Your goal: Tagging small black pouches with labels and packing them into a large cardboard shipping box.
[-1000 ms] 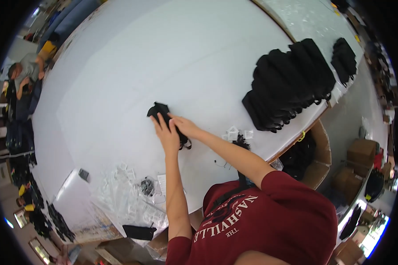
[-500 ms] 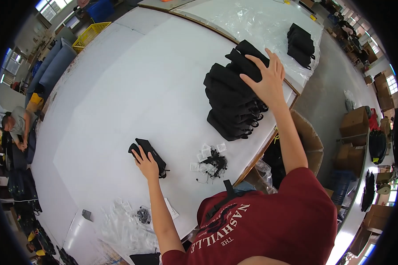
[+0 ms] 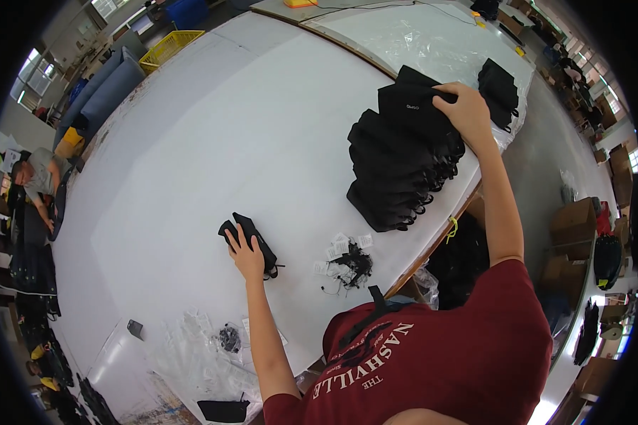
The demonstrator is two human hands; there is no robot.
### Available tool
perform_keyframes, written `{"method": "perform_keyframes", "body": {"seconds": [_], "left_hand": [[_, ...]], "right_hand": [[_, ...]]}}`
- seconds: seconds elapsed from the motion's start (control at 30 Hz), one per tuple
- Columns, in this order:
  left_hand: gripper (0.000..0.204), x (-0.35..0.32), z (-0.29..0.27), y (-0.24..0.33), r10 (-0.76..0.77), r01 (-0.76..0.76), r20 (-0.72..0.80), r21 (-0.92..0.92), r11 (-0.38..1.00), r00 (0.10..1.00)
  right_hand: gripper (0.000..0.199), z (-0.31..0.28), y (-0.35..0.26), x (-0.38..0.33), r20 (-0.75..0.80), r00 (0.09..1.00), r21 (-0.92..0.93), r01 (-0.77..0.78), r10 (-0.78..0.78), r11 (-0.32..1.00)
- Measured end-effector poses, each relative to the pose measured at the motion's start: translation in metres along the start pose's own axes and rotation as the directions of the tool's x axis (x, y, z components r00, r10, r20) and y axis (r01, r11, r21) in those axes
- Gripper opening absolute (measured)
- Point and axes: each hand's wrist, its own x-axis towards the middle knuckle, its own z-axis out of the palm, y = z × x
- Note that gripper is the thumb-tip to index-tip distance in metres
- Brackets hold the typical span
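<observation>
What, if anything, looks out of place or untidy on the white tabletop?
The tangled heap of black cords with white rectangular tags looks untidy, its strands straggling loose. Crumpled clear plastic packaging lies spread to its left. No damage stands out.

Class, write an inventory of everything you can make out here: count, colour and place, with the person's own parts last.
Tables: at least two, white, centre and upper right
Piled pouches: many, black, right of centre
Gripped pouch: one, black, far end of pile
Covered pouch: one or two, unclear, black, centre
Distant pouches: several, black, upper right
Flat pouch: one, black, bottom left
Tags: several, white, beside black cords
Plastic bags: uncountable, clear, lower left
Small block: one, dark grey, lower left
Basket: one, yellow, upper left
Boxes: several, brown, right
Co-worker: one, grey top, left
Shirt: one, dark red, bottom
Left hand: one, bare, on covered pouch
Right hand: one, bare, on gripped pouch
</observation>
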Motion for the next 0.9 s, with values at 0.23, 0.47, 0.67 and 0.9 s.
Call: {"method": "perform_keyframes", "body": {"seconds": [0.23, 0.47, 0.67, 0.9], "left_hand": [[0.052, 0.002, -0.010, 0.003, -0.001, -0.001, -0.038, -0.057, 0.998, 0.999], [0.052, 0.002, -0.004, 0.010, -0.075, 0.073, -0.053, -0.056, 0.996, 0.996], [0.053, -0.004, -0.007, 0.007, -0.060, 0.048, -0.110, -0.109, 0.993, 0.992], [0.046, -0.002, -0.014, 0.022, -0.017, 0.012, -0.058, -0.075, 0.997, 0.998]], "right_hand": [[0.025, 0.015, -0.100, -0.016, -0.157, 0.964, 0.333, 0.258, -0.216, 0.907], [0.028, 0.242, -0.172, -0.136, 0.554, 0.815, 0.735, -0.575, 0.172, 0.360], [0.041, 0.296, -0.194, -0.236, 0.350, 0.937, 0.522, -0.176, -0.021, 0.835], [0.067, 0.314, -0.173, -0.236, 0.512, 0.828, 0.495, -0.065, -0.230, 0.867]]}}
